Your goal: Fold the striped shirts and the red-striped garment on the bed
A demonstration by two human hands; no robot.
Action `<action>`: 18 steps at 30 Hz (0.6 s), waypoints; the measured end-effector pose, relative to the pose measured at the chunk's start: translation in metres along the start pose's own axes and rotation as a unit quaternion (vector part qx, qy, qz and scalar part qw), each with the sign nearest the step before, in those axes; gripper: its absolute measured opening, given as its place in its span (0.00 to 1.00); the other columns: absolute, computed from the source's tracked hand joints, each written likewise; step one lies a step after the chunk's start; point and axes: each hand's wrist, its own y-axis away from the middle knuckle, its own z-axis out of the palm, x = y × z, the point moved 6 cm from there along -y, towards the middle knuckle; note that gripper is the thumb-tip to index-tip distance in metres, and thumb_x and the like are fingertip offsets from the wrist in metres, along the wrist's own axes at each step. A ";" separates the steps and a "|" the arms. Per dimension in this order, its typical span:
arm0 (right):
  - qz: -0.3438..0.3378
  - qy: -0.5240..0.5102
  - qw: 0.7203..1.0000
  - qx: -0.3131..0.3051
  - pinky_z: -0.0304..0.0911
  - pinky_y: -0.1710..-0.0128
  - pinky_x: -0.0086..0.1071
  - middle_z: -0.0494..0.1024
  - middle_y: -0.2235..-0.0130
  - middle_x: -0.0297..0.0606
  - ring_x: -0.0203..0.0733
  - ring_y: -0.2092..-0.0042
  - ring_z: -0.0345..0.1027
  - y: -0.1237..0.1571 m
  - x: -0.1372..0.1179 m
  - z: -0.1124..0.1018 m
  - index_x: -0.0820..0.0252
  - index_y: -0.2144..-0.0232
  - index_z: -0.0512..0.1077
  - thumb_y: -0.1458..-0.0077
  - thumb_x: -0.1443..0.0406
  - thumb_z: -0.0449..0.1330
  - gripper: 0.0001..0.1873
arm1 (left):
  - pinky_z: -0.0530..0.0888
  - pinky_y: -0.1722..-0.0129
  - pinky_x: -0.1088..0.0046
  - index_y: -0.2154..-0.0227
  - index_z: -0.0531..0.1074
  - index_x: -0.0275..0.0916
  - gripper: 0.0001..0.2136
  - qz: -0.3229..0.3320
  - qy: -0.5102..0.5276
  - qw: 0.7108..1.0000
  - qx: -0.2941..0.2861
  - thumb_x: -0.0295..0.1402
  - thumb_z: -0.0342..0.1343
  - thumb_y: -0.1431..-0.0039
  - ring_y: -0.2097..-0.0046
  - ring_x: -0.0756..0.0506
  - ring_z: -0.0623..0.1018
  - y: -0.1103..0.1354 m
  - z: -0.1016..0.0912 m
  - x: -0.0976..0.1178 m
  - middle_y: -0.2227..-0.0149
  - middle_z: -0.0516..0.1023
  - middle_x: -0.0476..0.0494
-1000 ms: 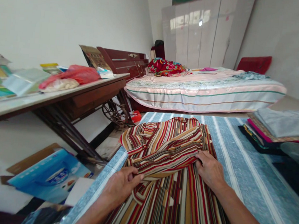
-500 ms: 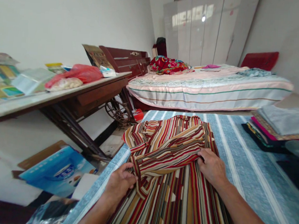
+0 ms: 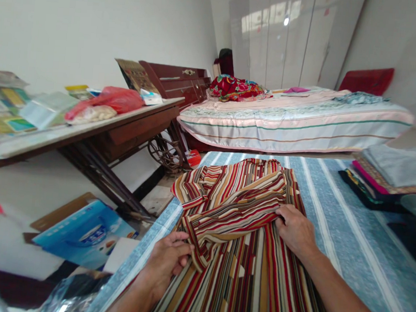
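Note:
A dress [image 3: 244,276] with red, tan, cream and black vertical stripes lies spread on the blue bedding, its collar end away from me and its lower end running out of view. One sleeve [image 3: 239,212] is folded across the front, its cuff pointing left. My left hand [image 3: 170,257] is at this cuff, fingers curled and closed on the edge of the cloth; the exact pinch is partly hidden. At the sleeve's right end, my right hand [image 3: 296,231] pinches the fabric between thumb and fingers. The other sleeve [image 3: 190,191] lies bent at the upper left.
Blue bedding with white stripes [image 3: 320,200] lies under the dress. A stack of folded clothes [image 3: 391,177] sits at the right. A sewing machine table [image 3: 153,112] with a red plastic bag [image 3: 114,100] stands left. Below it is a blue box [image 3: 92,233]. Behind is a bed [image 3: 286,129].
My left hand has shifted slightly right and down at the cuff, its fingers drawn closer together. My right hand keeps its pinch on the sleeve. The view has tilted a little.

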 end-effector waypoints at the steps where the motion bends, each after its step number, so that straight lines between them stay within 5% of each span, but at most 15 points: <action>1: 0.002 0.001 1.000 -0.001 0.59 0.61 0.30 0.73 0.62 0.36 0.40 0.61 0.68 0.000 0.000 0.000 0.58 0.70 0.69 0.51 0.71 0.52 0.08 | 0.49 0.86 0.85 0.65 0.65 0.36 0.20 -0.003 0.013 1.000 -0.003 0.28 0.61 0.65 0.85 0.57 0.61 0.000 -0.001 0.000 0.84 0.67 0.57; 6: 0.004 0.006 1.000 -0.007 0.59 0.63 0.30 0.73 0.63 0.35 0.40 0.61 0.68 0.000 -0.001 -0.001 0.57 0.70 0.69 0.51 0.72 0.52 0.08 | 0.53 0.86 0.84 0.68 0.69 0.34 0.14 -0.006 0.032 0.999 -0.035 0.24 0.59 0.63 0.82 0.55 0.70 -0.007 0.004 0.036 0.77 0.74 0.48; 9: 0.004 0.004 1.000 -0.008 0.59 0.63 0.30 0.73 0.65 0.35 0.40 0.62 0.67 0.000 -0.002 -0.001 0.57 0.70 0.69 0.50 0.70 0.52 0.07 | 0.58 0.85 0.83 0.69 0.69 0.35 0.10 0.159 -0.091 0.983 -0.001 0.27 0.57 0.58 0.78 0.51 0.74 -0.002 0.007 0.104 0.78 0.73 0.48; 11: 0.005 0.006 1.000 -0.009 0.58 0.64 0.30 0.72 0.65 0.35 0.40 0.62 0.67 0.000 -0.002 0.000 0.57 0.70 0.69 0.48 0.69 0.51 0.06 | 0.65 0.81 0.80 0.65 0.71 0.37 0.10 0.316 -0.213 0.925 0.006 0.32 0.55 0.52 0.76 0.50 0.75 0.017 0.014 0.146 0.77 0.73 0.50; 13: 0.013 0.010 1.000 -0.013 0.58 0.65 0.31 0.72 0.66 0.35 0.41 0.63 0.67 -0.001 -0.001 0.001 0.57 0.70 0.69 0.48 0.68 0.52 0.06 | 0.70 0.73 0.78 0.63 0.72 0.39 0.09 0.451 -0.333 0.828 0.000 0.33 0.52 0.47 0.72 0.49 0.76 0.045 0.022 0.163 0.72 0.75 0.48; 16: 0.023 0.001 1.000 -0.017 0.58 0.64 0.30 0.72 0.66 0.35 0.40 0.62 0.67 -0.002 0.001 0.001 0.57 0.70 0.68 0.50 0.70 0.51 0.07 | 0.71 0.66 0.78 0.59 0.72 0.41 0.11 0.575 -0.432 0.693 -0.049 0.31 0.49 0.43 0.67 0.49 0.76 0.082 0.025 0.135 0.68 0.75 0.47; 18: 0.018 -0.013 1.000 -0.017 0.58 0.63 0.30 0.72 0.65 0.35 0.40 0.61 0.66 -0.002 0.000 0.000 0.57 0.70 0.68 0.52 0.72 0.51 0.09 | 0.71 0.68 0.80 0.57 0.70 0.41 0.11 0.582 -0.444 0.678 -0.064 0.30 0.47 0.42 0.67 0.50 0.76 0.090 0.016 0.101 0.68 0.75 0.46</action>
